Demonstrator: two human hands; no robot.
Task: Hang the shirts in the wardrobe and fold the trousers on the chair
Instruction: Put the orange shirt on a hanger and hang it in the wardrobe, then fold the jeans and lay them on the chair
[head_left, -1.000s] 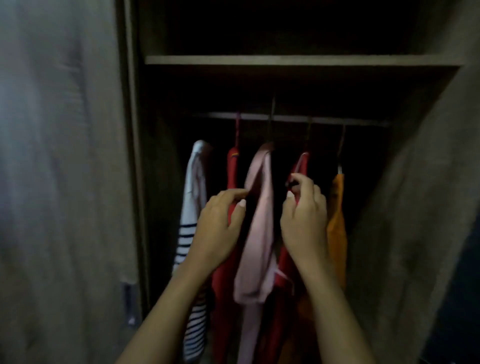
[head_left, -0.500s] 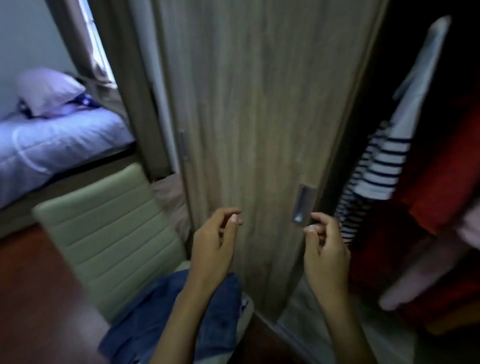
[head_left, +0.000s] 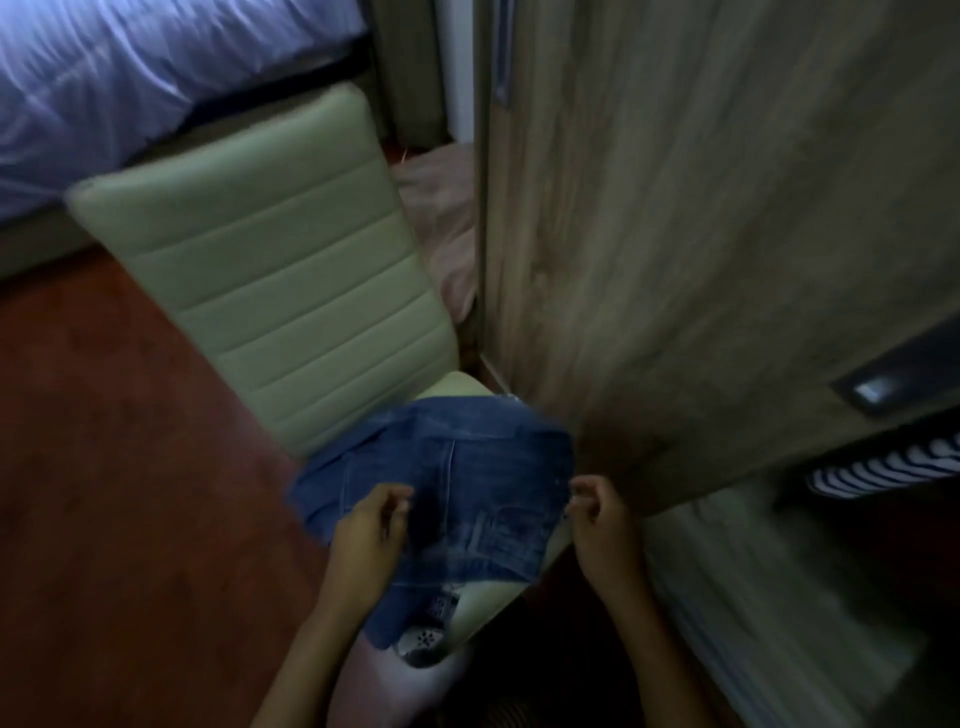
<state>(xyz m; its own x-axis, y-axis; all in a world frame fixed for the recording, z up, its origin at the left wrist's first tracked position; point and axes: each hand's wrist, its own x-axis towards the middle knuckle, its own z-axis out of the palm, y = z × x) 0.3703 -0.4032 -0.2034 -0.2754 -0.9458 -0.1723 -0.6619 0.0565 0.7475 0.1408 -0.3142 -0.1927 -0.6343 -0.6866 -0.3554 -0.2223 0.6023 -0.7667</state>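
Note:
Blue denim trousers (head_left: 467, 478) lie crumpled on the seat of a pale green padded chair (head_left: 270, 270). My left hand (head_left: 371, 525) hovers over their left part with fingers loosely curled and nothing in them. At the trousers' right edge my right hand (head_left: 597, 514) is held the same way; I cannot tell whether it touches the cloth. A patterned white garment (head_left: 434, 623) pokes out beneath the trousers. At the far right, a striped shirt (head_left: 883, 467) hangs inside the dark wardrobe.
The wooden wardrobe door (head_left: 675, 208) with a metal recessed handle (head_left: 872, 389) stands right beside the chair. A bed with a bluish cover (head_left: 130, 67) is behind the chair. Pink cloth (head_left: 441, 218) lies between chair and door. The floor (head_left: 104, 467) is red-brown.
My view has swung from the hanging shirts down and left to the chair. Both hands left the hangers and dropped to just above the trousers.

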